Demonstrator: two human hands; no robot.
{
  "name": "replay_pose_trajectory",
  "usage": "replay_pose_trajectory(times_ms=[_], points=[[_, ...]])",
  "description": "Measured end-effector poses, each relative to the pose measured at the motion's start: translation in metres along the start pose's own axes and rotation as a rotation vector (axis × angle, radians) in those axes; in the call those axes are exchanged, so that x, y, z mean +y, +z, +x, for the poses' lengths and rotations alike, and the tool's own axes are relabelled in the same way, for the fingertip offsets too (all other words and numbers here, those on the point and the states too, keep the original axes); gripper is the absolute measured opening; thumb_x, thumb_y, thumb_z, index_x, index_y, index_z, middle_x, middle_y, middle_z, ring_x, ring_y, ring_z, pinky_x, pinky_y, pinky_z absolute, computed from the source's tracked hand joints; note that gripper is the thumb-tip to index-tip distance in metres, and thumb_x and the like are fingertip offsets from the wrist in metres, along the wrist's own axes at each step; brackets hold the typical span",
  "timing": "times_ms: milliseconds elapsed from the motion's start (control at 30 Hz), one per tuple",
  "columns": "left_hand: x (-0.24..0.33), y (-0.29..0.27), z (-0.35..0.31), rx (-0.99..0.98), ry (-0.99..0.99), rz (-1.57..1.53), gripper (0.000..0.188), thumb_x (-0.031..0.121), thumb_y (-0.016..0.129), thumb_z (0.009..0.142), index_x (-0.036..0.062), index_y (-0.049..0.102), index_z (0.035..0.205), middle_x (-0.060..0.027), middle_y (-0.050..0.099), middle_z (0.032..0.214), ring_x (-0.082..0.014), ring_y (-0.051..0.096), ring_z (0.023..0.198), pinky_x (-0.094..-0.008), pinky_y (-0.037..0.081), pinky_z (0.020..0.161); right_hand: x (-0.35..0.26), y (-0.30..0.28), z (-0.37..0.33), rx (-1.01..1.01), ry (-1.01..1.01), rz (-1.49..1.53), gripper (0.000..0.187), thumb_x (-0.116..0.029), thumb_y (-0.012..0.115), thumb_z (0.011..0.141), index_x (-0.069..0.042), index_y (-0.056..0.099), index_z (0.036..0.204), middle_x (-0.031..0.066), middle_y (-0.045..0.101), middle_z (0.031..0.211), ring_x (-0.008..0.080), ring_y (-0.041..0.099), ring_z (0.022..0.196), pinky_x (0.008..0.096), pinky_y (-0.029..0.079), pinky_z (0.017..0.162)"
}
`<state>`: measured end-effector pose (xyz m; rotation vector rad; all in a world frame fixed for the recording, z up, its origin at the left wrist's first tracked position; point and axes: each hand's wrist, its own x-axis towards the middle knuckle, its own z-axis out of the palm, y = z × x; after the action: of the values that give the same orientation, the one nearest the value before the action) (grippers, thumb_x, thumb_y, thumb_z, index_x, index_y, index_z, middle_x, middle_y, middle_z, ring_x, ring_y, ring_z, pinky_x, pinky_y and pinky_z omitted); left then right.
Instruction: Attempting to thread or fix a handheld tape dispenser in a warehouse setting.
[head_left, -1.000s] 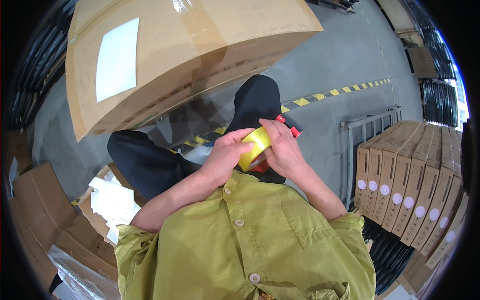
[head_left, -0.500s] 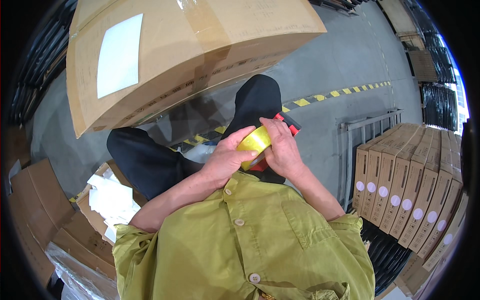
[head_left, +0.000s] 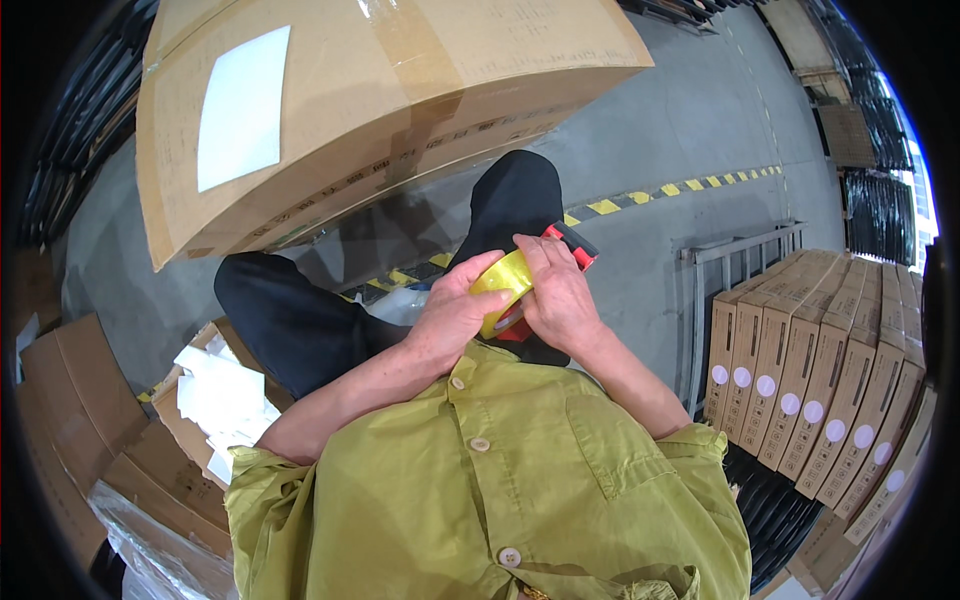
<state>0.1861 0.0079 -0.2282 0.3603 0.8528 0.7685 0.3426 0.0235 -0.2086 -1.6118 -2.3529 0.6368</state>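
Note:
Both hands are around a red and black tape dispenser (head_left: 575, 247) fitted with a yellow roll of packing tape (head_left: 503, 287), held over my lap. My left hand (head_left: 450, 312) grips the roll from the left, its thumb lying across the tape. On the other side my right hand (head_left: 558, 298) wraps over the dispenser, with its fingers against the roll's edge. The dispenser's red and black end sticks out beyond the right fingers. Part of the red frame shows below the roll; the rest is hidden by the hands.
Ahead stands a large taped carton (head_left: 420, 90) with a white sheet (head_left: 245, 110) on top. A box of white paper pieces (head_left: 225, 395) is at my left, near flattened cardboard (head_left: 80, 380). At right, several narrow cartons (head_left: 800, 370) stand in a row beside a grey metal frame (head_left: 698, 300).
The tape roll has turned slightly between my hands, and the right fingers have shifted a little to the left. Both hands keep their hold.

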Motion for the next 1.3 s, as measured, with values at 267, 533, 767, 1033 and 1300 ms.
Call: replay_pose_trajectory(times_ms=[267,533,767,1033,1300], points=[[0.002,-0.007,0.002,-0.104,0.008,0.025,0.055,-0.001,0.057,0.080,-0.0023,0.037,0.132,-0.0070,0.050,0.123,-0.0146,0.045,0.115,-0.0291,0.032,0.101,0.006,-0.003,0.001,-0.030,0.032,0.079,0.056,0.005,0.049,0.064,0.004,0.045,0.120,0.0218,0.051,0.115,0.0378,0.045,0.111,0.0412,0.038,0.095],[0.000,-0.001,0.003,-0.025,0.007,0.019,0.053,-0.001,0.057,0.080,-0.0026,0.040,0.130,-0.0078,0.051,0.122,-0.0156,0.048,0.112,-0.0297,0.035,0.099,0.003,0.005,0.001,0.007,-0.002,0.018,0.052,0.004,0.050,0.065,0.006,0.047,0.117,0.0230,0.053,0.111,0.0379,0.047,0.107,0.0415,0.036,0.096],[0.007,-0.008,0.017,-0.158,0.042,0.001,0.057,0.001,0.058,0.082,-0.0018,0.034,0.133,-0.0085,0.049,0.124,-0.0157,0.048,0.112,-0.0294,0.038,0.096,0.028,-0.008,0.011,-0.084,0.097,0.272,0.055,0.006,0.050,0.066,0.000,0.047,0.121,0.0209,0.053,0.112,0.0364,0.046,0.109,0.0387,0.038,0.095],[0.022,-0.009,0.014,-0.387,0.075,0.039,0.065,0.005,0.061,0.082,-0.0007,0.027,0.137,-0.0079,0.043,0.131,-0.0156,0.042,0.120,-0.0306,0.034,0.100,0.041,-0.019,0.017,-0.091,0.206,0.568,0.054,0.009,0.050,0.069,-0.002,0.048,0.122,0.0119,0.054,0.110,0.0198,0.051,0.106,0.0289,0.039,0.092],[0.059,0.019,0.008,-0.324,0.026,-0.094,0.050,0.004,0.054,0.085,-0.0028,0.037,0.131,-0.0079,0.051,0.122,-0.0153,0.049,0.112,-0.0313,0.038,0.097,0.024,-0.043,0.025,-0.087,0.339,0.691,0.047,0.005,0.053,0.076,0.002,0.047,0.122,0.0094,0.060,0.103,0.0157,0.055,0.096,0.0272,0.044,0.085]])
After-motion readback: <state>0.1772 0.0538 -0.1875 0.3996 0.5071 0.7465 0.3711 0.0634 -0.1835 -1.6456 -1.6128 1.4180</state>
